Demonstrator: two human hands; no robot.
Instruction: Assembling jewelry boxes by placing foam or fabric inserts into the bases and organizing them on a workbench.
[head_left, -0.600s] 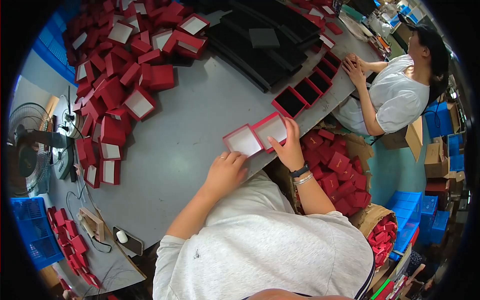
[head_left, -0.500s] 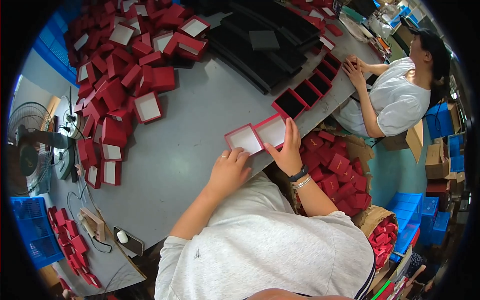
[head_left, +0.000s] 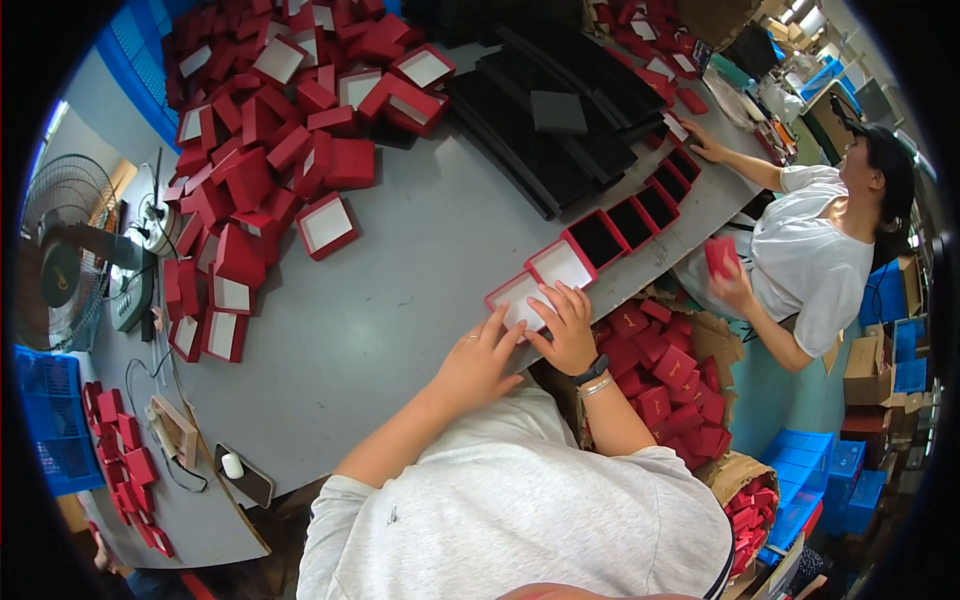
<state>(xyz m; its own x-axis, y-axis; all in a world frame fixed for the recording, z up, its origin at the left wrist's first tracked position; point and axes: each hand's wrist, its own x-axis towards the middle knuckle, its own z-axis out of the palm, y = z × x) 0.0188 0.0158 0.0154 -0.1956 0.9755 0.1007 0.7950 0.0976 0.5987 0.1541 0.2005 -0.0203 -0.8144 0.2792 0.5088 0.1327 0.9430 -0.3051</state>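
Two red open boxes with white insides stand end to end near the table's front edge: a nearer one (head_left: 512, 296) and a farther one (head_left: 562, 260). My left hand (head_left: 478, 368) has its fingers stretched out, the tips at the nearer box's front edge. My right hand (head_left: 566, 335) lies over that box's right end, fingers extended and thumb apart, covering part of it. Neither hand visibly grips it. Beyond, the row continues with red boxes showing black insides (head_left: 595, 240), up toward the co-worker.
A large heap of red boxes (head_left: 250, 175) covers the table's far left. Black flat panels (head_left: 530, 140) are stacked at the back. A carton of red lids (head_left: 680, 370) stands right of me. A co-worker (head_left: 800, 235) at the right holds a red piece (head_left: 720, 257). A fan (head_left: 70, 260) stands at left.
My right hand has shifted from the farther white-lined box to the nearer one, closer to my left hand. The co-worker's hands have parted, one now holding a red piece. The view has turned slightly.
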